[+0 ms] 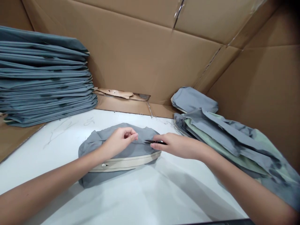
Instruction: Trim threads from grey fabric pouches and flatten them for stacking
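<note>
A grey fabric piece with a cream band along its near edge lies on the white table. My left hand rests on top of it, thumb and fingers pinched together on the cloth. My right hand holds small black thread snips, whose tips point left toward the pinched spot, very close to my left fingertips.
A tall stack of folded grey fabric pieces stands at the back left. A loose heap of grey and pale green pieces lies at the right. Cardboard walls close in the back and right side. Thread scraps lie on the table.
</note>
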Available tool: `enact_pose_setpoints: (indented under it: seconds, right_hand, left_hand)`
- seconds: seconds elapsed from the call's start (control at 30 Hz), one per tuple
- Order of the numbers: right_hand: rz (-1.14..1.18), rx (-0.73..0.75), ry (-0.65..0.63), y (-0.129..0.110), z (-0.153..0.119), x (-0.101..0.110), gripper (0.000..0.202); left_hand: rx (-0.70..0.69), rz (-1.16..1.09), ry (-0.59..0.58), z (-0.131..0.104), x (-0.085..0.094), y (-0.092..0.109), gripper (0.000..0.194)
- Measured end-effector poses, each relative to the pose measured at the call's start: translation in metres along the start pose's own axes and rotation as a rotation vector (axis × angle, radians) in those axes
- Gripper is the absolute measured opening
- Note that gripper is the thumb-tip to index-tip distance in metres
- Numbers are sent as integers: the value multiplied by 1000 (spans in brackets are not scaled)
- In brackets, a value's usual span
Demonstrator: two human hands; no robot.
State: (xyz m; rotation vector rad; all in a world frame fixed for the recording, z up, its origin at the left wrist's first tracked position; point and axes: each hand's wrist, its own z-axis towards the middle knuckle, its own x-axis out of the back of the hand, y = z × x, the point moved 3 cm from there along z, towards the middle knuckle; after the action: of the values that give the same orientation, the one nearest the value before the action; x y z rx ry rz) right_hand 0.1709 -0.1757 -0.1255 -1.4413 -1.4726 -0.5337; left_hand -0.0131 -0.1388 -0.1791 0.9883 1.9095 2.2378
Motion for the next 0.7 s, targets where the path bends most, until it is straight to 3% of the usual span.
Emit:
enact_pose_setpoints:
  seconds: [0.27,0.43,0.57,0.7]
  right_hand:
    - [-115,-45,78,2,6,-10,52]
    - [-145,-37,123,3,5,-9,49]
    - [-146,-9,200,-17,3,-3,46]
    - [-214,20,158,-40,7,-10,42]
  left_hand:
    - [-11,7,23,-1,2,0,30]
    - [17,-109,45,0,5,0,25]
    - [18,-217,52,1,6,-4,25]
    - [47,-331,128,0,8,-8,22]
